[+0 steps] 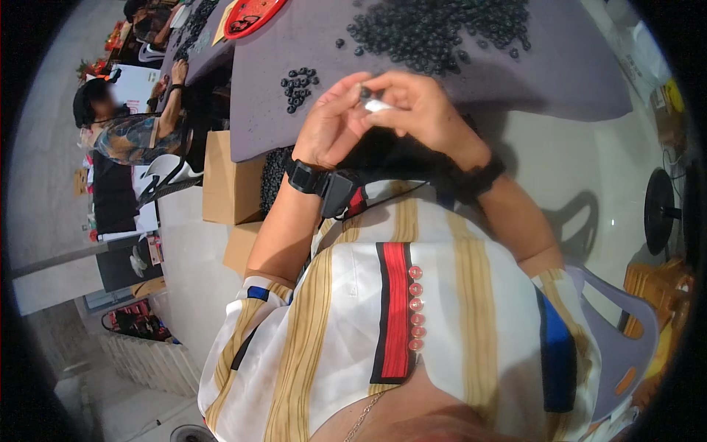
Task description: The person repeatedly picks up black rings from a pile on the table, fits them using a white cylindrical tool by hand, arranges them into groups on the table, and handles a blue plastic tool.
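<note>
Above the near edge of the grey-covered table (571,77), my two hands meet at the fingertips. A small round black piece (365,93) is pinched by the fingers of my left hand (330,124). My right hand (426,110) is closed on a small white thing (378,105), pressed close to the black piece; its kind is unclear. Just beyond my left hand lies a small group of black bead-like pieces (297,88). A large heap of similar pieces (434,33) spreads farther back on the table.
A red tray (274,10) stands at the far left of the table. Below its left edge is a cardboard box (230,177), with more black pieces (272,180) beside it. Another person (140,136) works at the left. A black disc-shaped base (660,211) stands at right.
</note>
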`<state>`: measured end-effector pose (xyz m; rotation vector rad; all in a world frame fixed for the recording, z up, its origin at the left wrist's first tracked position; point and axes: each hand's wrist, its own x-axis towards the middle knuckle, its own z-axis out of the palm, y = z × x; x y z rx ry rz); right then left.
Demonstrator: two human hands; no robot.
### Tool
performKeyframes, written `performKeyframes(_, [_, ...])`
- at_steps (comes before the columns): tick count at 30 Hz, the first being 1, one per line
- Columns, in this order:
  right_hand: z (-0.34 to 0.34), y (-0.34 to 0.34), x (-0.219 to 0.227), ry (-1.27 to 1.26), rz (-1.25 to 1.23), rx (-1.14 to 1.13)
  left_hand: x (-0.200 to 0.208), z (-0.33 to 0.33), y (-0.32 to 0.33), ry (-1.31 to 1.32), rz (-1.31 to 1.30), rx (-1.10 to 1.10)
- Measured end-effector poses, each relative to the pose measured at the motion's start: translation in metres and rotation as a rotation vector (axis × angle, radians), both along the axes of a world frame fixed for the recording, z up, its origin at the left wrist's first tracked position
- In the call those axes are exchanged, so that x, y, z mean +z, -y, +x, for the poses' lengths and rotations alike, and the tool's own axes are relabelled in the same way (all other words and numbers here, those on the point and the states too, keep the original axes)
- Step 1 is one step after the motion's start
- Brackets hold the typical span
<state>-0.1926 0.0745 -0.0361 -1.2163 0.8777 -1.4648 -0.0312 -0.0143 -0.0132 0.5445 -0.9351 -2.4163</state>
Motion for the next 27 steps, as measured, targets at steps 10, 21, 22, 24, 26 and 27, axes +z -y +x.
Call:
performKeyframes(10, [-0.025, 0.01, -0.012, -0.013, 0.061, -0.191, -0.004, -0.012, 0.069, 0.722, -1.031, 0.158])
performKeyframes(21, [-0.017, 0.014, -0.009, 0.092, 0.066, -0.274, -0.006, -0.019, 0.159, 1.146, -1.668, 0.057])
performKeyframes(22, [-0.017, 0.015, -0.007, 0.101, 0.08, -0.275, -0.008, -0.024, 0.165, 1.145, -1.667, 0.061])
performKeyframes(24, [-0.014, 0.018, -0.009, 0.086, 0.069, -0.266, -0.013, -0.031, 0.172, 1.241, -1.774, 0.083])
performKeyframes(26, [-0.014, 0.018, -0.011, 0.077, 0.064, -0.269, -0.011, -0.044, 0.166, 1.353, -1.718, -0.006])
performKeyframes(27, [-0.014, 0.017, -0.011, 0.074, 0.092, -0.261, -0.011, -0.048, 0.167, 1.379, -1.717, -0.095])
